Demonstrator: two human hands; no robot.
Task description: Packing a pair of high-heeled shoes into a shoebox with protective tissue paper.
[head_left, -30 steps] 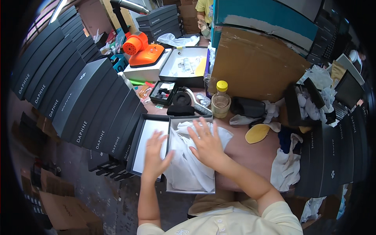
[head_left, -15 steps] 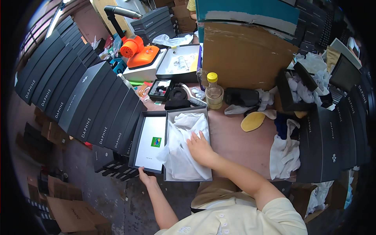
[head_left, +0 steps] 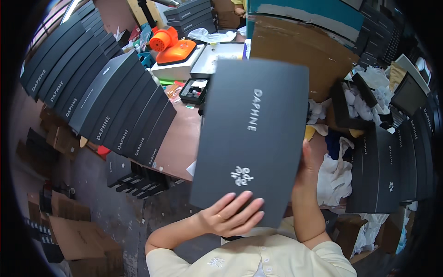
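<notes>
A dark grey shoe box [head_left: 258, 152] with pale print and a flower emblem on its lid is held up before me, above the table's front edge. Its lid is on, so the contents are hidden. My left hand [head_left: 233, 214] lays its fingers over the near end of the lid; its thumb is out of sight. At the right side, my right hand [head_left: 304, 168] grips the box with the thumb up along the edge and the other fingers hidden. Behind the box, the middle of the table [head_left: 177, 159] is mostly covered from view.
Shoe boxes [head_left: 122, 99] stand in a leaning row on the left; more boxes [head_left: 387, 171] stand at the right. An orange device [head_left: 173, 48] and a small open black box [head_left: 193, 91] lie behind. A large carton [head_left: 295, 51] rises at the back; white cloth [head_left: 330, 182] lies on the right.
The open box with white tissue and its separate lid are no longer seen lying side by side. A lidded box is now raised toward me in both hands. The view has shifted slightly.
</notes>
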